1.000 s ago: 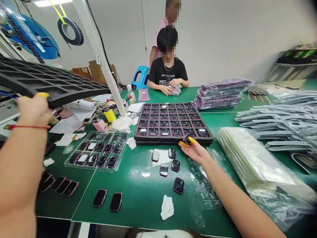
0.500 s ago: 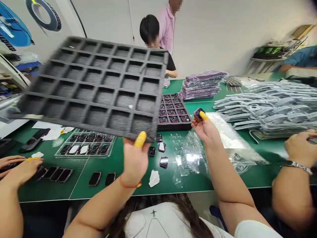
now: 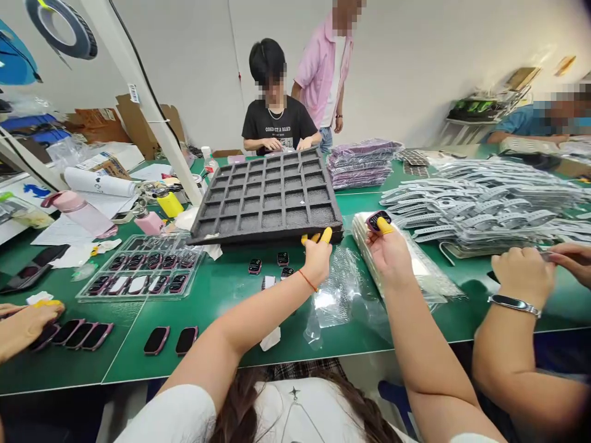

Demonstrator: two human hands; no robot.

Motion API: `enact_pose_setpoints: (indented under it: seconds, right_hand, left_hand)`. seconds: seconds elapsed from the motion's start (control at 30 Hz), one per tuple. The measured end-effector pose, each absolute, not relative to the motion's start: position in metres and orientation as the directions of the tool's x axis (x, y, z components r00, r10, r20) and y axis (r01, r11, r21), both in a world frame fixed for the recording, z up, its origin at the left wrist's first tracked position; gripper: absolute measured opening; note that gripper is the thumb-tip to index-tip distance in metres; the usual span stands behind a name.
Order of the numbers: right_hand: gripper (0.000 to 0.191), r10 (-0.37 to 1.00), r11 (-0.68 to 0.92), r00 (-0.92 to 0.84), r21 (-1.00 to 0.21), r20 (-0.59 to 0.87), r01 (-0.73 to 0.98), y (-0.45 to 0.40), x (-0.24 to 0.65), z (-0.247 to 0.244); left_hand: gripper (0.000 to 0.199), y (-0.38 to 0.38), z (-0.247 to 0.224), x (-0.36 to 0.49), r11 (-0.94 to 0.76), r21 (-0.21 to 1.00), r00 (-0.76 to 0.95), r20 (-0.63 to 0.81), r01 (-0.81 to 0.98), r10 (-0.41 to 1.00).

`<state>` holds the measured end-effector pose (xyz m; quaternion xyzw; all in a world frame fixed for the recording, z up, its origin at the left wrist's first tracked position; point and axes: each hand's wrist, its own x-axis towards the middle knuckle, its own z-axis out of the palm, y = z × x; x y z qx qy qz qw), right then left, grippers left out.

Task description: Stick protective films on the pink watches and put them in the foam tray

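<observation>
My left hand (image 3: 317, 253) grips the near right corner of a black foam tray (image 3: 277, 234) with rows of square pockets. The tray tilts over the table, its left side overhanging. Yellow finger cots cover some of my fingertips. Pinched in my right hand (image 3: 391, 253) is a smartwatch case (image 3: 377, 220) with a dark screen, held above a stack of clear plastic bags (image 3: 420, 264). Below the tray lie loose watch cases (image 3: 255, 266), partly behind my left arm. Two more watch cases (image 3: 157, 340) lie nearer the table edge. Whatever is under the tray is hidden.
A clear plastic tray (image 3: 138, 295) of watch cases stands left. Grey watch straps (image 3: 489, 203) are heaped right, and wrapped purple packs (image 3: 362, 163) stand behind. Clear film (image 3: 339, 295) lies between my arms. Co-workers' hands (image 3: 526, 271) work on both sides; another person (image 3: 279, 117) sits opposite.
My left hand has swung the foam tray right and down, over the spot where the tray filled with watches showed. My right hand still holds the watch case. The view has shifted.
</observation>
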<state>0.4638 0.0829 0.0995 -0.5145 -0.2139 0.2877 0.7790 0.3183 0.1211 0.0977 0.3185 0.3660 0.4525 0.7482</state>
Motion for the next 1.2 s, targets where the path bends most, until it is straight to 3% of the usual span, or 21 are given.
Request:
enact_pose_setpoints:
  seconds: [0.13, 0.27, 0.4, 0.47, 0.57, 0.63, 0.7, 0.8, 0.93, 1.07, 1.2]
  right_hand:
    - [0.032, 0.673, 0.225, 0.714, -0.973, 0.191, 0.048, 0.106, 0.462, 0.099]
    - [0.030, 0.744, 0.029, 0.622, -0.942, 0.243, 0.334, 0.155, 0.465, 0.097]
    - [0.019, 0.842, -0.147, 0.506, -0.825, 0.185, 0.546, 0.191, 0.463, 0.087]
    - [0.026, 0.864, -0.192, 0.476, -0.764, 0.166, 0.616, 0.192, 0.459, 0.085]
    - [0.042, 0.846, -0.223, 0.476, -0.653, 0.238, 0.723, 0.175, 0.448, 0.089]
    - [0.040, 0.838, -0.190, 0.439, -0.581, 0.324, 0.791, 0.160, 0.434, 0.093]
    - [0.032, 0.861, -0.081, 0.371, -0.626, 0.348, 0.775, 0.147, 0.414, 0.096]
    - [0.021, 0.964, 0.022, 0.205, -0.824, 0.167, 0.566, 0.135, 0.377, 0.090]
    - [0.022, 0.985, -0.161, -0.004, -0.931, -0.172, 0.327, 0.132, 0.336, 0.065]
    - [0.036, 0.953, -0.264, -0.086, -0.937, -0.290, 0.230, 0.129, 0.314, 0.047]
    - [0.029, 0.882, -0.391, -0.275, -0.920, -0.384, 0.030, 0.122, 0.303, 0.060]
  left_hand:
    - [0.028, 0.094, 0.080, 0.283, 0.520, 0.817, 0.516, -0.342, -0.251, 0.785]
    - [0.031, 0.078, 0.067, 0.214, 0.493, 0.865, 0.593, -0.353, -0.087, 0.724]
    - [0.045, 0.095, 0.058, 0.140, 0.290, 0.956, 0.454, -0.272, 0.031, 0.849]
    - [0.048, 0.114, 0.051, 0.107, 0.163, 0.976, 0.350, -0.203, 0.142, 0.914]
    - [0.049, 0.152, 0.037, 0.079, 0.003, 0.927, 0.313, -0.129, 0.375, 0.941]
    - [0.054, 0.179, 0.026, 0.077, -0.111, 0.861, 0.381, -0.100, 0.496, 0.919]
    - [0.061, 0.203, 0.016, 0.086, -0.229, 0.790, 0.462, -0.076, 0.569, 0.884]
    - [0.062, 0.227, 0.006, 0.103, -0.352, 0.686, 0.542, -0.073, 0.637, 0.837]
    - [0.048, 0.225, 0.010, 0.107, -0.440, 0.607, 0.597, -0.072, 0.662, 0.799]
    - [0.043, 0.191, 0.039, 0.103, -0.466, 0.629, 0.631, -0.052, 0.623, 0.774]
    - [0.046, 0.159, 0.070, 0.105, -0.483, 0.648, 0.637, -0.004, 0.589, 0.771]
